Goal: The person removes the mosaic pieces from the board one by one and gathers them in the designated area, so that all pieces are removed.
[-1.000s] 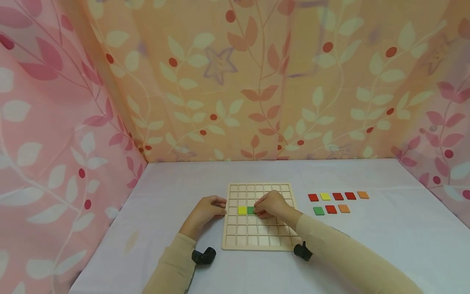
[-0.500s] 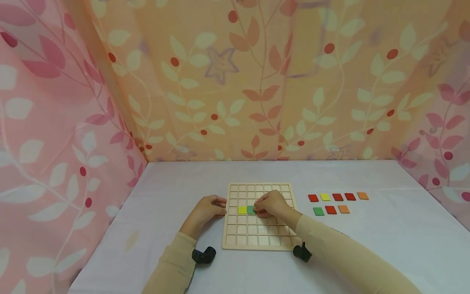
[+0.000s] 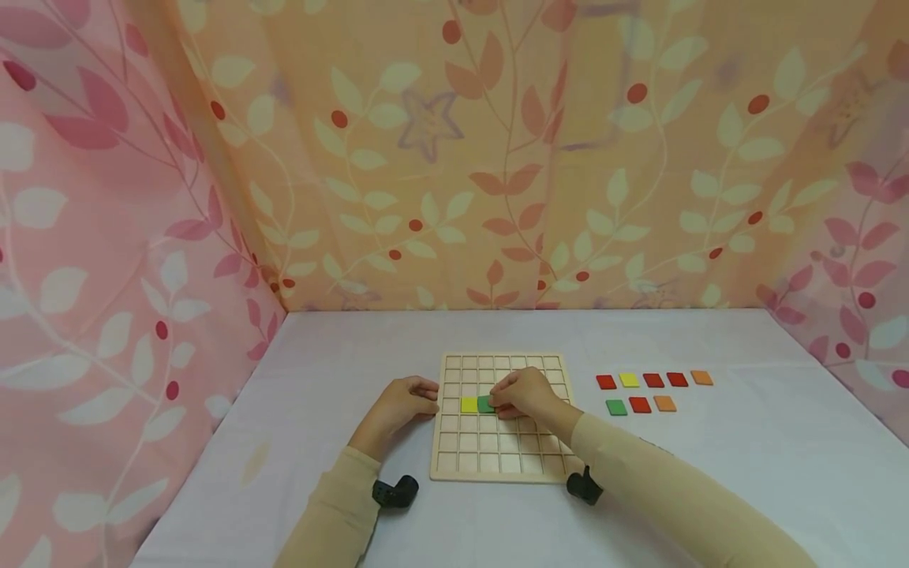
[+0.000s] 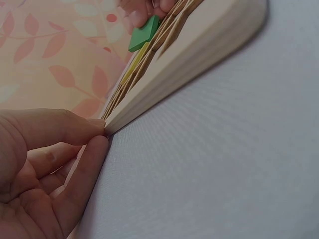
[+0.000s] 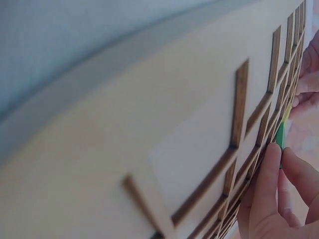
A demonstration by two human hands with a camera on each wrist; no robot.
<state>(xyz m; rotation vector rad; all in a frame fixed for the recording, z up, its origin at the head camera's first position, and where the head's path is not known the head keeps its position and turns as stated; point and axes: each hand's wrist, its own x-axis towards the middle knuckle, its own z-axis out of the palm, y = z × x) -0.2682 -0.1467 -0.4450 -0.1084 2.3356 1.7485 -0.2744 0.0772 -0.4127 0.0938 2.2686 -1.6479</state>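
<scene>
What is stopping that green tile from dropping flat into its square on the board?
Nothing visible: the green tile sits tilted beside the yellow tile, pinched by the right hand; whether its square is bare is hidden.

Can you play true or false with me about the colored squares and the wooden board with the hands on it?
1. The right hand pinches a green tile over the wooden board. True.
2. A yellow tile sits on the board beside the green one. True.
3. The left hand holds a red tile. False: it touches the board's left edge.
4. The loose tiles lie left of the board. False: they lie to its right.
</scene>
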